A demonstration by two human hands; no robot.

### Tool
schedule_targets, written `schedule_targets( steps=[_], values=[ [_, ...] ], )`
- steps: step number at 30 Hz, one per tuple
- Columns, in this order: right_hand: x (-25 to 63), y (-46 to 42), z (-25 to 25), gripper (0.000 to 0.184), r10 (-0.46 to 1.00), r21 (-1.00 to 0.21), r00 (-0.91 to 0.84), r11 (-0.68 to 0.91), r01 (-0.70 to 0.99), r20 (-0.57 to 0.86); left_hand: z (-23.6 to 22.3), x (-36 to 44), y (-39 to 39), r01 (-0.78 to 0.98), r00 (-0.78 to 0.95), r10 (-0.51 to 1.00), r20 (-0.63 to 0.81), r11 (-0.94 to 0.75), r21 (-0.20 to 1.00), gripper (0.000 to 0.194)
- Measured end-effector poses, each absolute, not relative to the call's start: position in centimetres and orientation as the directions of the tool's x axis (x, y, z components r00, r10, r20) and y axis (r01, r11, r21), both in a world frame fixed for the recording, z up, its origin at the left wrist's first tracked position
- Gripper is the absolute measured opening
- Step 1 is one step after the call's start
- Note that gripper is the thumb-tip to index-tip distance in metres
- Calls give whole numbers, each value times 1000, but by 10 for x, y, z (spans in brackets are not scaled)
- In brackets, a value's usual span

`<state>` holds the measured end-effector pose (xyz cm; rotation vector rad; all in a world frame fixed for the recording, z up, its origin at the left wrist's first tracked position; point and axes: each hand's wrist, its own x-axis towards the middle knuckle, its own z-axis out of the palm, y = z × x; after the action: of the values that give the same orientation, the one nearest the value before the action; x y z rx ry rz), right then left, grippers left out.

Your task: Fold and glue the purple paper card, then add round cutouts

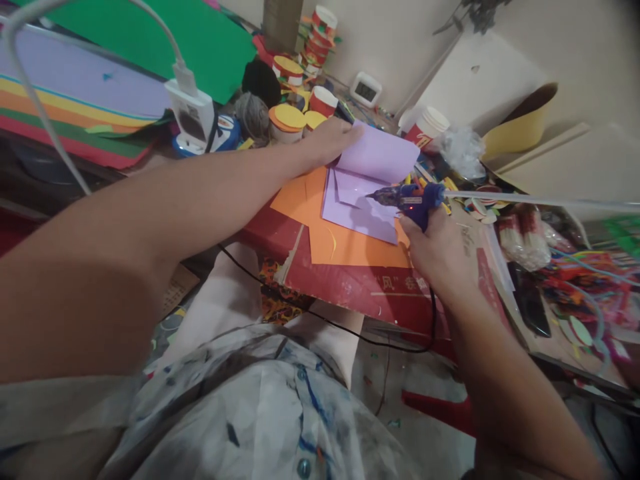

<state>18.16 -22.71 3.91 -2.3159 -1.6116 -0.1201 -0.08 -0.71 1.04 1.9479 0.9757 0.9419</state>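
The blue pistol-shaped plastic glue gun (426, 204) looks smooth. Beside it are matt purple rectangular paper sheets (379, 153); beyond it, glossy, crumpled clear plastic wrapping (462, 153).

A large green sheet (210, 50) and layered coloured sheets (80, 87) fill the upper left, near a white plug adapter (193, 113) with a white cable (10, 43). At the back are a black ball (261, 81), a grey ball (253, 117), stacked red-and-white rings (320, 48) and a small white digital clock (367, 89). Rightward, a red-and-white cup (431, 127) stands beside crumpled clear plastic (463, 152), with a curled yellow sheet (520, 130) farther right.
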Motion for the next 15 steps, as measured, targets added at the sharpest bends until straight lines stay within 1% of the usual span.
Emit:
schedule_targets(
  steps=[2,6,7,11,12,15],
  values=[
    [185,-223,40,44,893,-217,365,-314,924,263,10,0,-7,294,443,855,270,-423,857,58],
    [185,-210,39,47,863,-221,435,-386,896,258,9,1,-8,250,449,852,270,-410,877,57],
    [182,-207,38,46,872,-219,419,-370,903,255,9,1,-8,246,449,852,269,-407,879,57],
    [171,-197,29,47,919,-231,280,-219,948,279,10,-1,-10,238,447,853,269,-403,884,55],
    [172,-196,29,47,918,-229,280,-219,949,283,10,-2,-10,233,449,851,273,-406,884,56],
    [175,-197,30,47,893,-221,352,-297,929,280,11,-2,-11,219,448,848,282,-410,885,58]
  ],
)
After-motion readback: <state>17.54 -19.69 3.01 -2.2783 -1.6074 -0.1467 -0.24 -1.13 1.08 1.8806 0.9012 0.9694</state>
